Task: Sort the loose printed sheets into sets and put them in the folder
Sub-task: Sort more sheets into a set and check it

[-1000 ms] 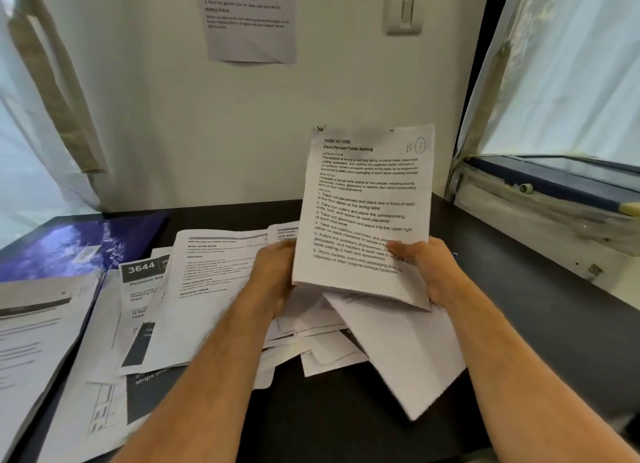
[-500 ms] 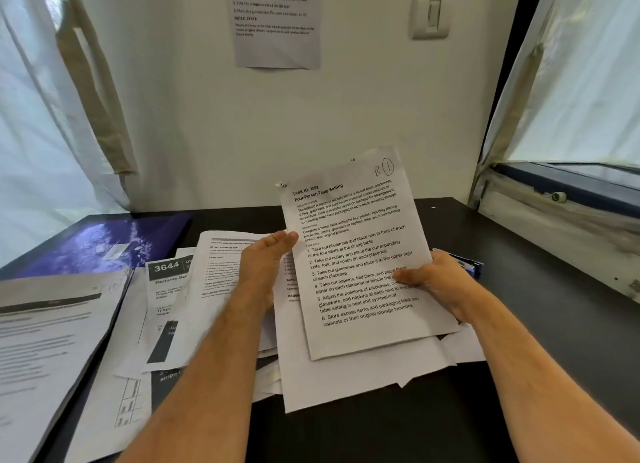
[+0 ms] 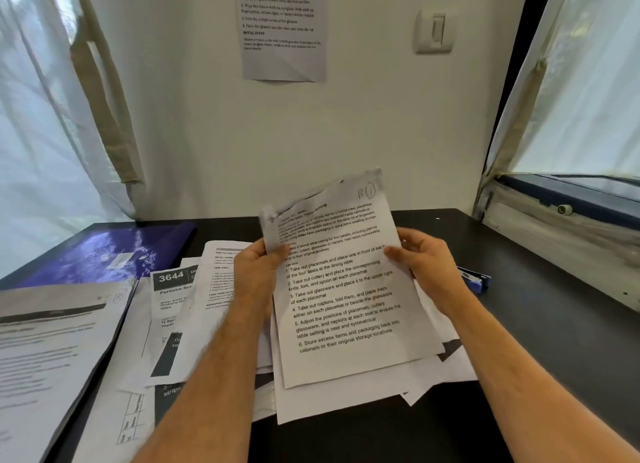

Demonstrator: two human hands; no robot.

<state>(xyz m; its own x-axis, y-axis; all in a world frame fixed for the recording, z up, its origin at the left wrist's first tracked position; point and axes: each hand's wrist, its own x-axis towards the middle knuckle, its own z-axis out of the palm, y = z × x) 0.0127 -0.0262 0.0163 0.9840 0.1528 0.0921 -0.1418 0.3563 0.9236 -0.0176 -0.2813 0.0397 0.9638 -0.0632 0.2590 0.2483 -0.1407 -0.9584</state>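
A printed table-setting sheet point(image 3: 343, 289), marked "B 1" in pen at its top right, is held tilted over the desk on top of a few more white sheets point(image 3: 346, 400). My left hand point(image 3: 258, 275) pinches its upper left edge, where the paper bends and blurs. My right hand point(image 3: 427, 265) grips its right edge, thumb on the print. Loose printed sheets point(image 3: 176, 310), one headed "3644", lie fanned out to the left. An open blue folder point(image 3: 104, 254) with printed pages point(image 3: 45, 351) in it lies at the far left.
A dark desk point(image 3: 540, 351) stands against a white wall with a taped paper notice point(image 3: 284, 29) and a light switch point(image 3: 434, 31). A blue stapler-like item point(image 3: 476, 280) lies behind my right hand. Curtains hang left, and a window sill point(image 3: 568, 227) runs along the right.
The held stack has come down from upright to lie tilted over the desk. My left hand moved from the loose pile up to the top sheet's upper left edge, which now bends.
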